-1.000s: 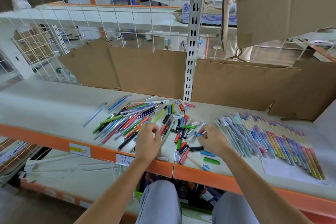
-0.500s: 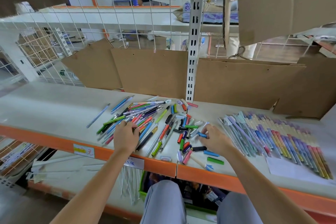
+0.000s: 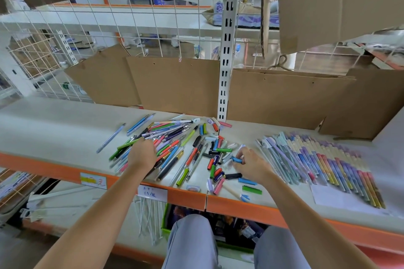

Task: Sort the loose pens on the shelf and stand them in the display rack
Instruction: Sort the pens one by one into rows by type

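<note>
On shelf [image 3: 54, 129], loose pens [image 3: 172, 146], right hand [image 3: 251, 165] pinching blue cap [image 3: 237, 160]

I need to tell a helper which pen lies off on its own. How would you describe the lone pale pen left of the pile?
Start at the loose pens heaped on the shelf, by the left hand. Look left of the heap: one slim pale blue pen lies diagonally, alone on bare shelf, touching nothing.

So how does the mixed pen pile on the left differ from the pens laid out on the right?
The jumbled pile of mixed-colour pens lies crisscrossed at many angles, with short caps among it; the row of pastel pens lies parallel, side by side. Both hands are in the pile, left hand and right hand; the row is untouched. Both lie flat on the shelf.
</note>
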